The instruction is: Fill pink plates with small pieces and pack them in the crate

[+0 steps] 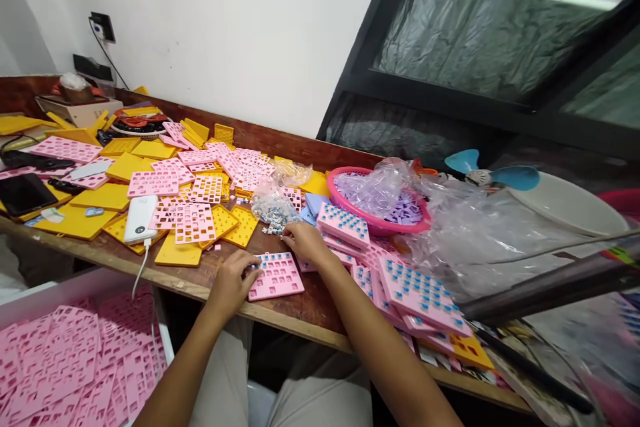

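A pink board with square holes (278,280) lies at the table's front edge, a row of small blue pieces along its far side. My left hand (231,285) grips the board's left side, its bent fingertips by the blue pieces at the far left corner. Beyond the board, my right hand (305,242) reaches to a small heap of blue-and-white pieces (273,229) beside an opened clear bag (274,203). Its fingers are pinched together; whatever they hold is too small to make out. Stacked pink boards filled with blue pieces (420,290) lie right of my right forearm.
Yellow panels (187,250) and pink perforated plates (194,222) cover the table's left. A white power bank (140,219) trails a cable over the edge. A pink basket (425,221) holds purple strips. Below left, a white bin (165,327) contains pink plates. A dark bar (545,290) crosses the right.
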A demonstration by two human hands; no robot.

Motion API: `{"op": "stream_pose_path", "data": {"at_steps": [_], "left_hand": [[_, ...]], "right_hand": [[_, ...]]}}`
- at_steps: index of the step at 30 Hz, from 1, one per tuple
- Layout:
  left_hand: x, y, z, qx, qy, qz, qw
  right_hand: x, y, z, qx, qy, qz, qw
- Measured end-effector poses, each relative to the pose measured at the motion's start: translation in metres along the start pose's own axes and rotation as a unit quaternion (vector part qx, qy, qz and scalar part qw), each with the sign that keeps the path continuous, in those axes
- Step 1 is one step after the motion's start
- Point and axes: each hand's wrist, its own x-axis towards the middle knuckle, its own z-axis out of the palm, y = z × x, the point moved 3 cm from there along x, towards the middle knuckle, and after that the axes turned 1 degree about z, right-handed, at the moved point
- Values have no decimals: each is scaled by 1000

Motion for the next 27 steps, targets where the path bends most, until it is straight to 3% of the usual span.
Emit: {"op": "stream_pose_path", "data": {"at_steps": [7,12,16,20,23,27], "left_hand": [[-1,2,3,46,-2,11,999],[0,3,1,9,9,3,1000],[0,4,0,-4,10,-5,1000],[0,7,2,24,-20,8,999],[0,7,4,46,-40,15,998],[-1,8,7,91,-35,24,995]], "right_hand": [[0,-2,9,6,8,-43,999],[-9,-7,7,12,48,-80,996],[-13,1,10,-45,41,-49,997],[-9,5,15,-38,29,-54,997],[-12,1,10,15,57,-71,996],[-28,-10,-4,206,62,-128,968]]}}
